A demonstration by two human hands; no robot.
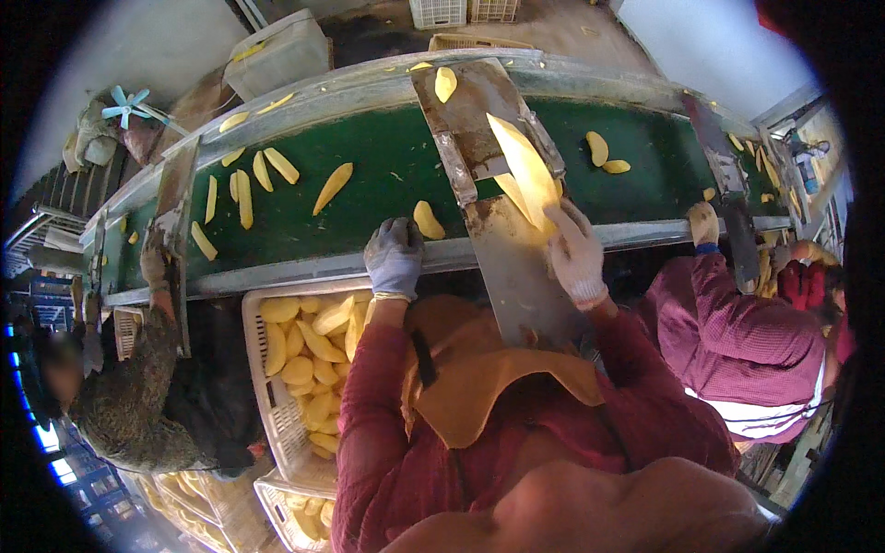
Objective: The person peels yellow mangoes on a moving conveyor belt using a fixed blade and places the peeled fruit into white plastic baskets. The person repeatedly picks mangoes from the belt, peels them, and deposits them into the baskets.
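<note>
My right hand (575,252), in a white knit glove, grips the lower end of a long peeled yellow tuber piece (520,162) over a slicing board (501,228) laid across the green conveyor belt (373,145). Another yellow slice (511,192) shows partly behind that piece. My left hand (394,256), in a grey and white glove, rests on the conveyor's near metal edge; whether its fingers hold anything cannot be told. Just right of it, a short yellow piece (429,220) lies on the belt. A further piece (446,84) sits on the board's far end.
A plastic crate (252,332) of peeled pieces stands at my left below the belt. Cut strips (281,166) lie on the belt. Co-workers sit on both sides: a camouflage sleeve (131,408) left, a gloved hand (704,222) right. Both have boards across the belt.
</note>
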